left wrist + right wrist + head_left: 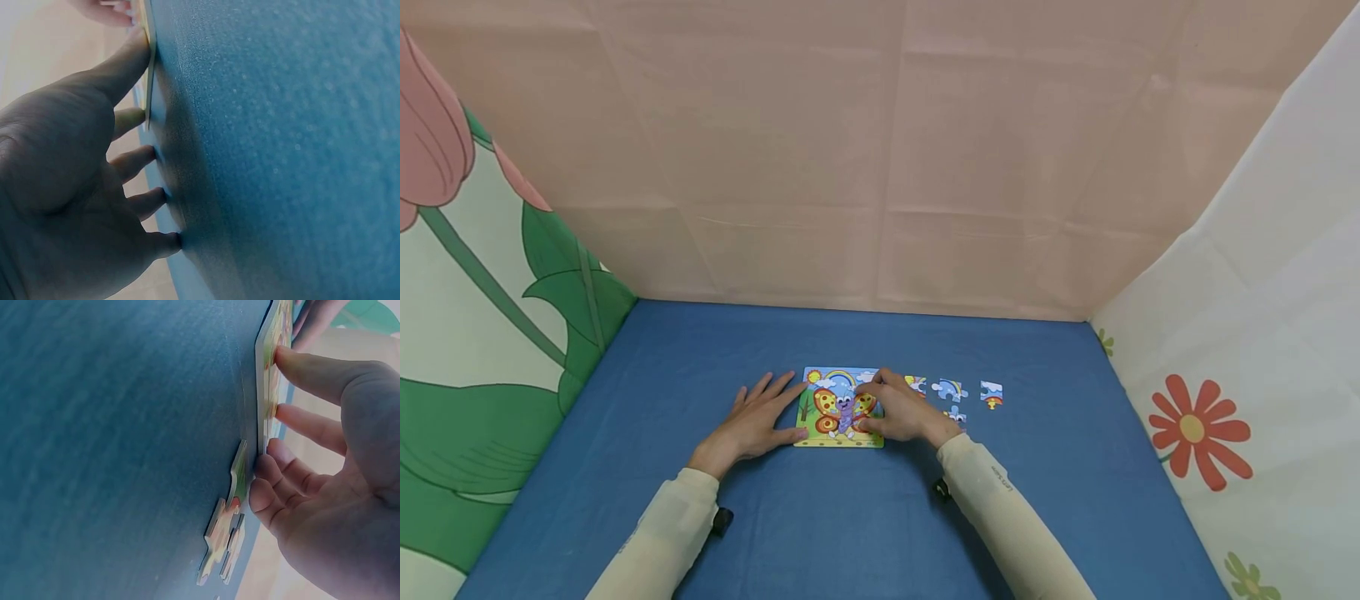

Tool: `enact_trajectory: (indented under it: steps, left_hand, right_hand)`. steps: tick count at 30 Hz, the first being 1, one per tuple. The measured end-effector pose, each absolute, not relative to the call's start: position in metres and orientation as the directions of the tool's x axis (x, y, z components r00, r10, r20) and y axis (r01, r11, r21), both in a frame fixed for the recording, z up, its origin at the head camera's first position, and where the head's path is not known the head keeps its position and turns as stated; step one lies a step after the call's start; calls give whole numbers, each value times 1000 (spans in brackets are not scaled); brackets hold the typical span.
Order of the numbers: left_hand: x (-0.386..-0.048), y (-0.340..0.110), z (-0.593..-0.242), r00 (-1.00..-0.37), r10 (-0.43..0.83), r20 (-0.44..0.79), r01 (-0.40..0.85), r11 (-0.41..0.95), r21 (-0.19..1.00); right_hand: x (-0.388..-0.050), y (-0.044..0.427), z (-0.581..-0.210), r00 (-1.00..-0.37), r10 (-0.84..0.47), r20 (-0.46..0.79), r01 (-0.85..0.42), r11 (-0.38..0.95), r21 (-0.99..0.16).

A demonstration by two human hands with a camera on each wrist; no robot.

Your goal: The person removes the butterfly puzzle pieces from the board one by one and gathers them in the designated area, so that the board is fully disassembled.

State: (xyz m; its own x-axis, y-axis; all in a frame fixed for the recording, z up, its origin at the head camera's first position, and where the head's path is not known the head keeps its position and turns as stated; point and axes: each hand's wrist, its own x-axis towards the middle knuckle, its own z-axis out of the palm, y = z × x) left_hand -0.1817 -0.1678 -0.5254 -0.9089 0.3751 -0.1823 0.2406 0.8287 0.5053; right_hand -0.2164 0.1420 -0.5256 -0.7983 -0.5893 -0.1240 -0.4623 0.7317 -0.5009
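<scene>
A jigsaw puzzle board with a purple, yellow-winged butterfly lies flat on the blue cloth between both hands. My left hand has its fingers spread. Its thumb and index finger touch the board's left edge, and the other fingertips rest on the cloth. Over the board's right part, my right hand holds a puzzle piece at the surface between thumb and index finger. The piece is mostly hidden in the head view. The right hand's other fingers are bent beside the board's edge.
Loose puzzle pieces lie right of the board: one with a rainbow, one at the far right, one partly behind the wrist, and another by the knuckles. A beige wall stands behind, with flowered sheets at both sides.
</scene>
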Motion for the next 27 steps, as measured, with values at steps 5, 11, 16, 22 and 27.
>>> enact_trajectory:
  steps: [5, 11, 16, 22, 27]
  left_hand:
    - [-182, -166, -524, -910, 371, -186, 240, 837, 492]
    - [-182, -165, -526, -909, 368, -196, 246, 854, 459]
    - [-181, -164, -525, -910, 365, -195, 244, 854, 459]
    - [-180, -167, -524, -912, 369, -181, 239, 834, 498]
    - [-181, -166, -525, -911, 367, -186, 241, 843, 482]
  right_hand:
    - [-216, 142, -525, -803, -583, -128, -448, 730, -516]
    - [-216, 141, -526, -813, -568, -131, -431, 736, -522]
    - [-216, 140, -527, -823, -555, -120, -413, 730, -544]
    - [-214, 140, -525, -824, -561, -83, -427, 709, -561]
    - [-215, 141, -525, -806, -592, -4, -490, 672, -556]
